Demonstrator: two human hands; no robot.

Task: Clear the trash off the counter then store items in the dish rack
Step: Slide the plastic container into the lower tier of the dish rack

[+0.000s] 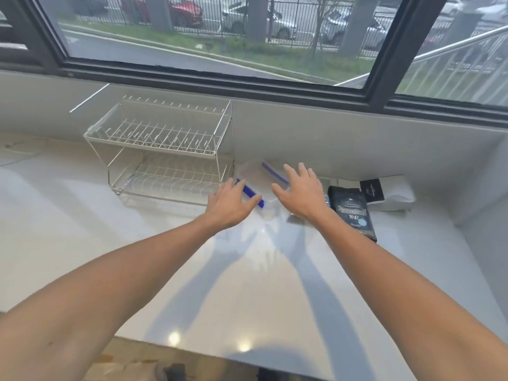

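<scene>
Both hands out over the white counter [137, 243], palms down, fingers straight and spread, gripping nothing. L hand [229, 206] sits just right of the dish rack [165, 149], fingers over the near blue zip strip [251, 194] of a clear zip bag [257, 177]; can't tell if fingertips actually touch it. R hand [301, 192] is above the bag's right side, fingers pointing toward the back wall, covering part of a second blue strip [270, 171]. Hands apart, bag between and under them.

Bag lies flat at the counter's back edge, just beside the rack's right end. May be two bags overlapped, can't tell.

Rack: white wire, two tiers, at the back edge, left of centre, nothing in either tier.

Right of the R hand: black packet [353, 213] w/ pale print, lying flat, near the wrist. Behind it, toward the back-right corner, a white bag [395, 192] w/ a small black card [372, 189] on it. Something small and dark [295, 218] peeks out under the R wrist, too hidden to ID.

Front edge of counter shows at bottom of view; both forearms cross it. Window [247, 37] above the back wall
</scene>
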